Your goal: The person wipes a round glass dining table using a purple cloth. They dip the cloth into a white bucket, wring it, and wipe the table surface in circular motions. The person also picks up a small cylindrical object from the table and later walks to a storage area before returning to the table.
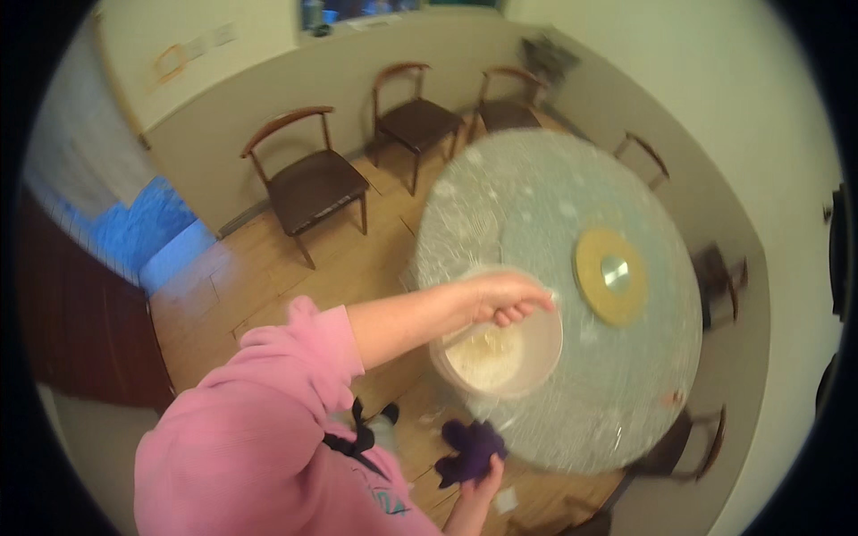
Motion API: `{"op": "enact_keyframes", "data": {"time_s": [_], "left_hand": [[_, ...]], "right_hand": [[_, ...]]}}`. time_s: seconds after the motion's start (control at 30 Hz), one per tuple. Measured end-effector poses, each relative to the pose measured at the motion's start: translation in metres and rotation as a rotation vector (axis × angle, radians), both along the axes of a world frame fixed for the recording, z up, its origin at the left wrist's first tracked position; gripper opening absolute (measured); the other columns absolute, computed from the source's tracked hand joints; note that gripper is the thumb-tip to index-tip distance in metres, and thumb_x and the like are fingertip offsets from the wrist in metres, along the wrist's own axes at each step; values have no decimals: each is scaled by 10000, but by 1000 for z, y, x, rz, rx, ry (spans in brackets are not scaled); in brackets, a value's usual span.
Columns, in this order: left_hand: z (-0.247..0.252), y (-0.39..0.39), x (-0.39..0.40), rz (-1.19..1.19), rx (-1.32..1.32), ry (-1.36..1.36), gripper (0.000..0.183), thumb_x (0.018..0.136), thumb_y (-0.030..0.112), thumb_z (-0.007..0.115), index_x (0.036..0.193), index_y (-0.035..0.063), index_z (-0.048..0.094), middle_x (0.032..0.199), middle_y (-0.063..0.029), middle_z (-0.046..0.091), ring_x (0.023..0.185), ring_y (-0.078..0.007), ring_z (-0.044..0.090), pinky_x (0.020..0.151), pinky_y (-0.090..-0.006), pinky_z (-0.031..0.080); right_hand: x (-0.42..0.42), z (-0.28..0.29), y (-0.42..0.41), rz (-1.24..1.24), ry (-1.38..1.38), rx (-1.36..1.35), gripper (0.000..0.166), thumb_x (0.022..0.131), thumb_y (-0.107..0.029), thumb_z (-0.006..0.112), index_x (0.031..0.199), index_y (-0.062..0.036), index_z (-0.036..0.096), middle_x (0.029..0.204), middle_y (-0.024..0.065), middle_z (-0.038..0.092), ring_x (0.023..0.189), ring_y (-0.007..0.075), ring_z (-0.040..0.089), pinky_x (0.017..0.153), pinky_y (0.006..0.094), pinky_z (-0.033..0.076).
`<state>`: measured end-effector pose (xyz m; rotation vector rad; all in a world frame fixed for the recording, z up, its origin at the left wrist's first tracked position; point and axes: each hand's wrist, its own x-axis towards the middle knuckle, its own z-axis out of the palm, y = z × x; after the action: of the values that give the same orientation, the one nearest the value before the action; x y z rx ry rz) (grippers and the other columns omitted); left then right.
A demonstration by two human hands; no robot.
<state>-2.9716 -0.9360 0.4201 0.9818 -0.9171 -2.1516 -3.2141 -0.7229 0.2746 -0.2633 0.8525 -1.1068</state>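
A pale plastic bucket stands by the near edge of a round table, with whitish liquid visible inside it. Across the bucket's top reaches my left hand, its index finger stretched to the rim and the other fingers curled over the opening. Whether those fingers grip anything is unclear. Low in the picture, my right hand holds a bunched purple cloth beside the table's edge. Clear plastic film covers the tabletop, wrinkled and shiny.
A yellow disc with a shiny round centre rests on the table. Wooden chairs with dark seats stand along the walls and around the table. A doorway with bluish floor and a dark red panel lie to the left.
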Motion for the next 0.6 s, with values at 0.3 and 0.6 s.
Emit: {"op": "enact_keyframes", "data": {"time_s": [0.3,0.6], "left_hand": [[23,104,79,243,-285,-210,255,909,259,449,991,47,563,598,70,319,469,-34,256,409,-203,178],[45,311,242,616,-345,-447,317,868,326,523,953,27,587,670,30,469,574,-71,408,501,-240,331]], "right_hand": [[64,15,-21,370,181,40,538,762,-228,529,1217,31,403,1170,171,505,1077,291,497,938,410,391],[223,39,34,592,204,52,489,762,-210,522,1185,22,439,1122,155,538,1032,278,525,908,418,415]]}}
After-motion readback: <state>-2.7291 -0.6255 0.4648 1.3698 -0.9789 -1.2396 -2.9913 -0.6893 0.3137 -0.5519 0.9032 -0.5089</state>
